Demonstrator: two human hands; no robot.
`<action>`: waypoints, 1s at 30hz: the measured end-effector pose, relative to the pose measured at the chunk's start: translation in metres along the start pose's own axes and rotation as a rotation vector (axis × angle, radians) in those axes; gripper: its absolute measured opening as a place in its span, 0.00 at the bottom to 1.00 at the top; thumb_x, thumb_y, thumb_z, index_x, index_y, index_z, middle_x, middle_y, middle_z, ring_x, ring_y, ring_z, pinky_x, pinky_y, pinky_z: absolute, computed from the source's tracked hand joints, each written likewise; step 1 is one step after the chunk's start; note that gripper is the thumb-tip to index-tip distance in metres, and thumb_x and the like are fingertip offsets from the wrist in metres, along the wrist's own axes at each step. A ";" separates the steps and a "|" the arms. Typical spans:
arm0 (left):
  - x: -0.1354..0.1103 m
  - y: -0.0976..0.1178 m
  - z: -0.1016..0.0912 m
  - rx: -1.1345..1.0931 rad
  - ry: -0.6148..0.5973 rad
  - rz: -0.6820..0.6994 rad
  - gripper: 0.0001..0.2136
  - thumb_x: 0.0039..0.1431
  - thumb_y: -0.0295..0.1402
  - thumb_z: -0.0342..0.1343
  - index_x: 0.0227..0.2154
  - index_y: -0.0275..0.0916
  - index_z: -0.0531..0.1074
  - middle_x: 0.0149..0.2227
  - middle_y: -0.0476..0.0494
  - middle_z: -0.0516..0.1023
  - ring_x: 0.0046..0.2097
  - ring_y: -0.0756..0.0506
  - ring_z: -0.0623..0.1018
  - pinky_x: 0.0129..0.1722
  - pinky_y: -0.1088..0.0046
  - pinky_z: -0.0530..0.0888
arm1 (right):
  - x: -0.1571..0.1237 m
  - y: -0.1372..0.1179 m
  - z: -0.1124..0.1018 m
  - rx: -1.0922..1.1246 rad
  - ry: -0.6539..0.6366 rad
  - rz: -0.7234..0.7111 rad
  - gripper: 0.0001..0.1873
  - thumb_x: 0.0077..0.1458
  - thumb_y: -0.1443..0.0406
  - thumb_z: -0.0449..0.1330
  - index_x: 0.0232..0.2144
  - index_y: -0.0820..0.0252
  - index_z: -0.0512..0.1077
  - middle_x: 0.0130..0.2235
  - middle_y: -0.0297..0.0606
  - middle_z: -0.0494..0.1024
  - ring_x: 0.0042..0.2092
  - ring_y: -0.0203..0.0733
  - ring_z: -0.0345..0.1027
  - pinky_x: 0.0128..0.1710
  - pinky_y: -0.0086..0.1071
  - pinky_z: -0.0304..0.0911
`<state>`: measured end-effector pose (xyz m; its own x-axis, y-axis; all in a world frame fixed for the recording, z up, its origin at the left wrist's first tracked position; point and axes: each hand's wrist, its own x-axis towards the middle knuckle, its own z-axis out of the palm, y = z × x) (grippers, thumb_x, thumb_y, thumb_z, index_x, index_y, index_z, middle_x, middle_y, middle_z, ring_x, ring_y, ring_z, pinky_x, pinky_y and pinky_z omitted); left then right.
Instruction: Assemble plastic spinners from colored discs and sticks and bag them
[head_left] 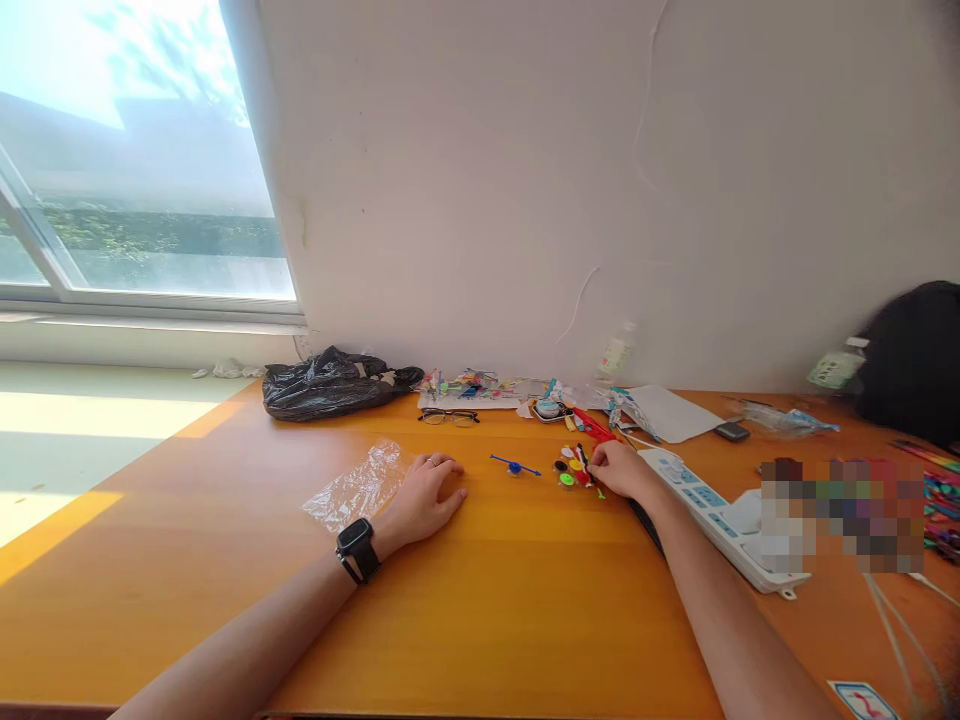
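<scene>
My left hand (429, 497) lies on the wooden table, palm down and fingers loosely apart, with nothing in it. Just left of it, partly beside the wrist, is a clear plastic bag (356, 487). My right hand (619, 468) is at a small pile of coloured plastic toy parts (571, 464) in yellow, green, black, white and red. Its fingertips are pinched together at the pile's right side; what they hold is too small to name. Between the two hands, a blue plastic piece (514, 468) with a long thin bar lies on the table.
A white power strip (720, 520) runs close along my right forearm. Behind are a black plastic bag (330, 385), eyeglasses (448, 416), a row of small coloured parts (480, 385), white paper (671, 412) and two bottles, one standing by the wall (616, 352).
</scene>
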<state>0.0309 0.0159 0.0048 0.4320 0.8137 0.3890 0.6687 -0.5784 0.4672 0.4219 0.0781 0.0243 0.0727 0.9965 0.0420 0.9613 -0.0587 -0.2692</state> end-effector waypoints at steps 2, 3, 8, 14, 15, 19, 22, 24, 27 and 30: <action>0.000 -0.001 0.001 0.002 0.008 0.006 0.07 0.67 0.37 0.55 0.42 0.42 0.75 0.45 0.39 0.77 0.48 0.38 0.75 0.51 0.58 0.71 | -0.001 -0.002 0.000 -0.010 -0.005 0.005 0.06 0.56 0.69 0.64 0.28 0.61 0.78 0.30 0.41 0.81 0.35 0.44 0.75 0.30 0.29 0.55; 0.000 -0.002 0.002 0.002 0.012 0.009 0.07 0.67 0.37 0.55 0.42 0.43 0.75 0.45 0.39 0.77 0.48 0.38 0.75 0.51 0.58 0.71 | -0.002 -0.003 0.000 -0.017 -0.006 0.010 0.06 0.57 0.69 0.64 0.28 0.61 0.78 0.30 0.41 0.81 0.35 0.44 0.75 0.30 0.29 0.55; 0.000 -0.004 0.004 -0.001 0.024 0.020 0.07 0.67 0.37 0.55 0.43 0.43 0.75 0.46 0.39 0.77 0.49 0.38 0.75 0.52 0.58 0.71 | -0.006 -0.011 -0.002 -0.049 -0.015 0.034 0.08 0.59 0.68 0.63 0.27 0.61 0.77 0.30 0.43 0.81 0.34 0.44 0.74 0.30 0.31 0.54; 0.000 -0.005 0.004 -0.003 0.027 0.032 0.07 0.67 0.37 0.55 0.43 0.43 0.76 0.47 0.39 0.77 0.49 0.38 0.75 0.51 0.58 0.72 | -0.011 -0.015 -0.007 -0.073 -0.040 0.057 0.10 0.61 0.68 0.61 0.27 0.62 0.75 0.32 0.46 0.80 0.33 0.44 0.73 0.29 0.32 0.52; 0.000 -0.005 0.003 -0.003 0.027 0.032 0.07 0.67 0.37 0.55 0.43 0.43 0.76 0.47 0.39 0.77 0.49 0.38 0.75 0.51 0.58 0.72 | -0.011 -0.015 -0.007 -0.076 -0.040 0.061 0.10 0.61 0.68 0.61 0.27 0.62 0.75 0.32 0.46 0.80 0.33 0.44 0.73 0.29 0.32 0.52; -0.001 -0.005 0.004 0.000 0.027 0.031 0.08 0.67 0.37 0.55 0.43 0.42 0.76 0.47 0.38 0.77 0.49 0.38 0.75 0.51 0.58 0.72 | -0.008 -0.009 -0.008 -0.075 -0.056 0.052 0.08 0.58 0.72 0.60 0.27 0.62 0.75 0.31 0.45 0.80 0.33 0.44 0.73 0.30 0.32 0.53; -0.001 -0.005 0.004 0.004 0.031 0.030 0.08 0.68 0.37 0.55 0.44 0.42 0.76 0.47 0.38 0.77 0.49 0.38 0.75 0.52 0.57 0.72 | -0.006 -0.004 -0.009 -0.054 -0.080 0.027 0.05 0.55 0.73 0.61 0.29 0.62 0.76 0.32 0.42 0.80 0.33 0.43 0.73 0.31 0.30 0.56; -0.001 -0.005 0.005 0.009 0.028 0.028 0.08 0.68 0.37 0.55 0.44 0.43 0.76 0.47 0.38 0.77 0.49 0.38 0.75 0.52 0.57 0.72 | -0.006 -0.002 -0.009 -0.039 -0.087 0.014 0.03 0.55 0.72 0.63 0.31 0.61 0.76 0.33 0.40 0.81 0.34 0.42 0.74 0.32 0.30 0.58; -0.001 -0.005 0.005 0.017 0.022 0.021 0.08 0.67 0.37 0.55 0.44 0.43 0.76 0.47 0.38 0.77 0.49 0.38 0.75 0.52 0.57 0.72 | -0.008 -0.003 -0.009 -0.035 -0.076 0.012 0.02 0.55 0.71 0.63 0.32 0.61 0.76 0.34 0.41 0.81 0.35 0.43 0.74 0.32 0.29 0.58; 0.000 -0.006 0.005 0.021 0.024 0.021 0.08 0.67 0.37 0.55 0.44 0.43 0.76 0.47 0.39 0.77 0.49 0.38 0.75 0.52 0.57 0.72 | -0.010 -0.006 -0.008 -0.045 -0.055 0.019 0.03 0.54 0.72 0.63 0.30 0.61 0.75 0.33 0.41 0.80 0.35 0.43 0.73 0.31 0.29 0.56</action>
<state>0.0298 0.0191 -0.0017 0.4316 0.7997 0.4174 0.6721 -0.5937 0.4425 0.4179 0.0678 0.0331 0.0772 0.9969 -0.0157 0.9710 -0.0787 -0.2258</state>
